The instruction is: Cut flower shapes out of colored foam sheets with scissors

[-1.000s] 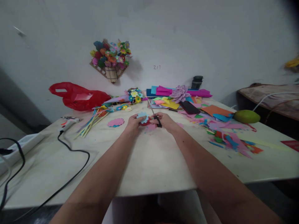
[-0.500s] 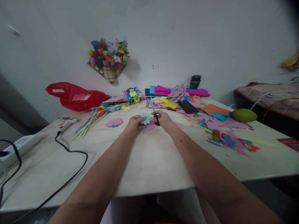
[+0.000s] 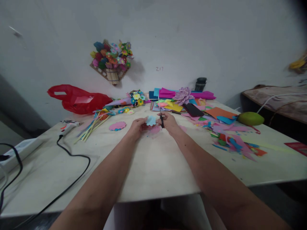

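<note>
Between the fingers of my left hand is a light blue scalloped flower cutout, held above the table. My right hand is closed on black-handled scissors, whose blades point away from me toward the back. The scissors are just right of the cutout, apart from its edge. On the table below the hands lie pink scraps. To the left, a pink scalloped disc lies flat with blue edging showing under its near side.
A glue gun and its black cord lie left, by a white power strip. A red bag sits behind. To the right are a phone, coloured scraps and a green oval object.
The blue cutout has shifted slightly right and turned in my left fingers. The scissors have swung a little to the right, their blades now more upright in view.
</note>
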Tool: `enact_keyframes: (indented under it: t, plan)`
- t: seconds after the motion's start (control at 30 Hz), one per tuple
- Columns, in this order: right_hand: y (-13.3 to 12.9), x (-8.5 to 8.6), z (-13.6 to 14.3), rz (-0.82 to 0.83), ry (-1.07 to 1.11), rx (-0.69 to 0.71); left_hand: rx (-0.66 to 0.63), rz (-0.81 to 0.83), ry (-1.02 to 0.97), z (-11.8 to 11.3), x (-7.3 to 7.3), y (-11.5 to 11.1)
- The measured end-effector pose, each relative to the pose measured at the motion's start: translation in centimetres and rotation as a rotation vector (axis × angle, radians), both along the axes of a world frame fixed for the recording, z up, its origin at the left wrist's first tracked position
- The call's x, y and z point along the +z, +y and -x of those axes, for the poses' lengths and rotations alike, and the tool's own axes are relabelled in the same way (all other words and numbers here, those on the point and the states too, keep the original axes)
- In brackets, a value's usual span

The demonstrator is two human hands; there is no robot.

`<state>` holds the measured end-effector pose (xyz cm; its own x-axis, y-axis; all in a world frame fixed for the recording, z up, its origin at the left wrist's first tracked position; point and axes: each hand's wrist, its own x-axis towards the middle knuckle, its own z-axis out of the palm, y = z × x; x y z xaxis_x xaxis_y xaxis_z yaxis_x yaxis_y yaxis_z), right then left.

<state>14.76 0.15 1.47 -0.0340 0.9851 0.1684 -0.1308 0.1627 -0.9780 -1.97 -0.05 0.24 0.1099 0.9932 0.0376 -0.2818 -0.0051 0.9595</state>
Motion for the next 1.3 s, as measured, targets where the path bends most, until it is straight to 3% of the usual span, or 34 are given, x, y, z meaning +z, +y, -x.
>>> enact_keyframes:
  t: [0.17, 0.53, 0.87, 1.3]
  plan:
    - [-0.1, 0.2, 0.1, 0.004, 0.001, -0.004, -0.025, -0.011, 0.072, -0.1, -0.5, -0.1]
    - [-0.4, 0.3, 0.1, 0.047, -0.037, 0.05, 0.069, -0.023, -0.048, -0.1, 0.0, -0.2]
    - [0.6, 0.1, -1.2, 0.046, -0.009, -0.051, -0.03, -0.023, -0.002, 0.0, 0.0, -0.3]
    - [0.6, 0.1, -1.5, 0.052, 0.003, 0.139, -0.109, -0.051, 0.106, 0.2, -0.6, -0.2]
